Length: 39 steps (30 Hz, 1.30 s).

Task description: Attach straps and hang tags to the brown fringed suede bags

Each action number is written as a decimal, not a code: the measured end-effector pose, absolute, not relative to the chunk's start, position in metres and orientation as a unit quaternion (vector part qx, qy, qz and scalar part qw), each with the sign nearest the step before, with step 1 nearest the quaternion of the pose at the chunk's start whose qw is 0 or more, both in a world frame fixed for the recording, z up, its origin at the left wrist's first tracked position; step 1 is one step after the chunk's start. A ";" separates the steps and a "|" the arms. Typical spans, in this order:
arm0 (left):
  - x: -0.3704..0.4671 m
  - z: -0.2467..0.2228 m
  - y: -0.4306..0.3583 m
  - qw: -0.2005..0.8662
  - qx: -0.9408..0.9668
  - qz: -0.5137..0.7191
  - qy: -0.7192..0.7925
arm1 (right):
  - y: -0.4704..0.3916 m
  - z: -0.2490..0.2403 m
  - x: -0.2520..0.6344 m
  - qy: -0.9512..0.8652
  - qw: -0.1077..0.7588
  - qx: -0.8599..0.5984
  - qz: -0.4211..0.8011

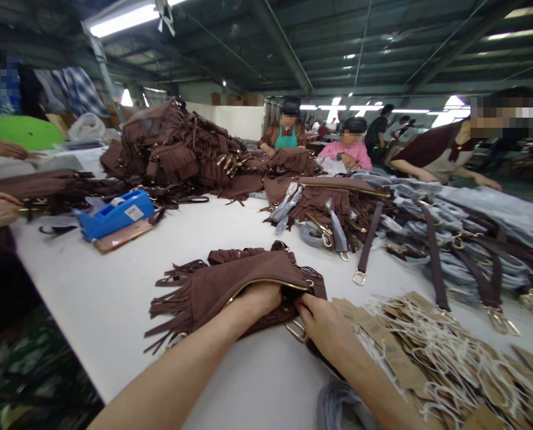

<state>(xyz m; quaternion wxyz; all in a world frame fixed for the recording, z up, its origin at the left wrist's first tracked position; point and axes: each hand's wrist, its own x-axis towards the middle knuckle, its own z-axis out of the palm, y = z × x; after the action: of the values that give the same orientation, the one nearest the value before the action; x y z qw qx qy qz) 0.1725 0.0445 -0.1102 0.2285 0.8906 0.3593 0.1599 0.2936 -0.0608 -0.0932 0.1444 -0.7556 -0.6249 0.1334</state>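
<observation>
A brown fringed handbag (244, 278) lies on the white table in front of me, its gold zipper undone. My left hand (266, 298) reaches into the opening, and its fingers are hidden inside the bag. At the zipper's right end, my right hand (314, 313) pinches the bag's edge between thumb and fingers. A metal ring (296, 330) hangs beside that hand. Fringe spreads out from the bag's left end.
A blue tape dispenser (116, 214) and a phone (123, 235) lie at left. Brown bags (172, 149) are heaped behind. Wrapped straps (455, 257) and strung cardboard tags (410, 340) cover the right. A coiled grey bundle (342, 409) is near my right forearm. Several people stand around.
</observation>
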 end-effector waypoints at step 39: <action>0.157 -0.092 0.043 0.250 0.883 0.122 0.377 | -0.052 -0.105 0.273 -0.597 0.154 -0.784 0.074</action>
<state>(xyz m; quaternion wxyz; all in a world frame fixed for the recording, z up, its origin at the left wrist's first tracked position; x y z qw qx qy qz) 0.1571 0.0434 -0.0922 0.2499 0.8835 0.3771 0.1220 0.2733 -0.0523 -0.1048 0.1544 -0.7840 -0.5968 0.0736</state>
